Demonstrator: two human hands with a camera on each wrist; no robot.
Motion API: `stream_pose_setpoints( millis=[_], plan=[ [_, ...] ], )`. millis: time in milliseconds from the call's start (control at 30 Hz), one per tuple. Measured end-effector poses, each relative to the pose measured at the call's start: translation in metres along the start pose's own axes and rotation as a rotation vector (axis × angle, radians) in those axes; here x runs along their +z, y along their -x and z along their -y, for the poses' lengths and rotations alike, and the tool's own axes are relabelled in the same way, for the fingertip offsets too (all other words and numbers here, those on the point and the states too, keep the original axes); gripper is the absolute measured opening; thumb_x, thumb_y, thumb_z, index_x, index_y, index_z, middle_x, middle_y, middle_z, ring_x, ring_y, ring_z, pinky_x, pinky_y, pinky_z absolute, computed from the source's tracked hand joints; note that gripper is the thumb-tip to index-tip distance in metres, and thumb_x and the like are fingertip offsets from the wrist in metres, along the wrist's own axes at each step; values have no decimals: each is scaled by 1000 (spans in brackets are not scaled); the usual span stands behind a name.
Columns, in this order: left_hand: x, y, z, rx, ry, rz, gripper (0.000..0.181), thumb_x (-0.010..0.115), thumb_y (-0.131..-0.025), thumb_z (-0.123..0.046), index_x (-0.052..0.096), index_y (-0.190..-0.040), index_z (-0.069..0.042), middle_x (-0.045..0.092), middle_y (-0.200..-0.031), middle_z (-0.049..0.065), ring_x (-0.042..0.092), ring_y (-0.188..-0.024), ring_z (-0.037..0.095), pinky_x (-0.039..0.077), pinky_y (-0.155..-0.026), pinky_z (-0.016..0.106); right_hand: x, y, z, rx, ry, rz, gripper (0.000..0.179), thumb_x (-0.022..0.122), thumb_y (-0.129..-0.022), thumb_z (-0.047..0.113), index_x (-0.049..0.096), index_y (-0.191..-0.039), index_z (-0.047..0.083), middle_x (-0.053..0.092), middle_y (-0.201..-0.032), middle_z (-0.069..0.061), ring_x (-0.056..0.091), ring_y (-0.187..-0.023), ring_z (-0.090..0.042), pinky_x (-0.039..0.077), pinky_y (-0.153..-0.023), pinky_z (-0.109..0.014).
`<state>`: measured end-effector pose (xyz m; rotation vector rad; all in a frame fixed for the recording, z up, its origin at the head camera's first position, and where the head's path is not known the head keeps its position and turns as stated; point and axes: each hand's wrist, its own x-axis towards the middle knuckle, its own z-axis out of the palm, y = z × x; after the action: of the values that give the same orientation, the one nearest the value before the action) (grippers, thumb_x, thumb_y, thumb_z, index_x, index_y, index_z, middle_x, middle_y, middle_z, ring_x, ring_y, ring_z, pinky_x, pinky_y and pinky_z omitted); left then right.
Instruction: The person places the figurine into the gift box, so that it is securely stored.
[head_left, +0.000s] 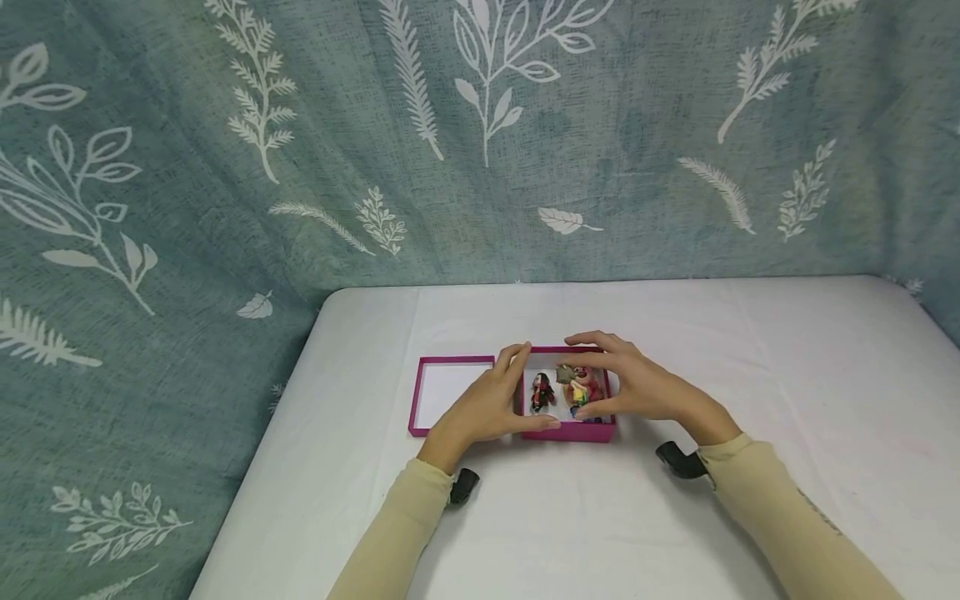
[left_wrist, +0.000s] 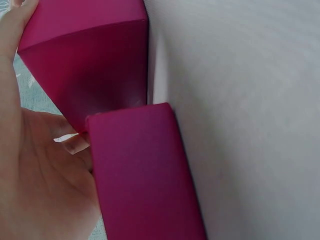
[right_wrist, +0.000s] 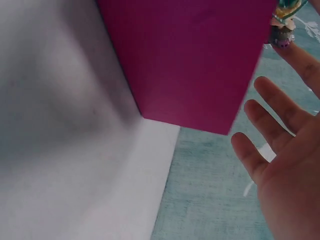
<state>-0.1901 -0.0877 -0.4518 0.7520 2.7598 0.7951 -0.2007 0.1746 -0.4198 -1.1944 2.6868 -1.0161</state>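
Box [head_left: 570, 432] sits on the white table [head_left: 570, 525], its left end gripped by the left hand [head_left: 489, 403]. Right hand [head_left: 637, 384] pinches a yellow figure [head_left: 578, 394] between thumb and index finger over it. Doll [head_left: 541, 394] and pink figure [head_left: 591, 382] are inside; lid [head_left: 453, 360] lies left.

Figurines [head_left: 542, 393] in box [head_left: 577, 432], lid [head_left: 450, 393] left of it, on table [head_left: 600, 517]

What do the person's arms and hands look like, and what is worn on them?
The left hand and right hand wear no gloves. Both arms have long, plain beige sleeves; the right one carries a line of small dark marks, too small to read. A black device shows at each wrist.
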Motion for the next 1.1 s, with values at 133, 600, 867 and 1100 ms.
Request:
stream_pose_setpoints(
  millis=[133, 600, 867, 1100],
  plan=[
    [0, 0, 1, -4, -5, -5, 117, 66, -74, -75, 7, -159, -21, 16, -162, 1, 45, -136, 29, 43, -109, 46, 4, -5, -1, 27, -14, 29, 69, 85, -73, 43, 62, -133, 16, 44, -147, -13, 39, -134, -34, 28, -103, -66],
    [0, 0, 4, 16, -5, -5, 116, 65, -75, -74, 9, -159, -17, 15, -162, -2, 46, -135, 27, 43, -108, 45, 2, -35, -6, -4, 12, 263, 70, 83, -71, 50, 62, -133, 26, 35, -153, -12, 30, -140, -32, 22, -105, -63],
    [-1, 0, 3, 23, -15, -2, 115, 66, -77, -72, 5, -159, -19, 15, -162, 0, 52, -128, 26, 46, -105, 44, -3, -51, -4, 9, -21, 426, 70, 82, -68, 54, 61, -133, 35, 30, -155, -8, 28, -141, -29, 24, -106, -61],
    [-1, -1, 2, 26, -31, -1, 114, 65, -78, -71, 6, -159, -17, 16, -162, 1, 54, -124, 24, 48, -103, 42, -5, -58, -6, 25, -16, 496, 71, 83, -68, 53, 62, -133, 35, 29, -155, -8, 26, -142, -31, 23, -108, -64]
  ],
)
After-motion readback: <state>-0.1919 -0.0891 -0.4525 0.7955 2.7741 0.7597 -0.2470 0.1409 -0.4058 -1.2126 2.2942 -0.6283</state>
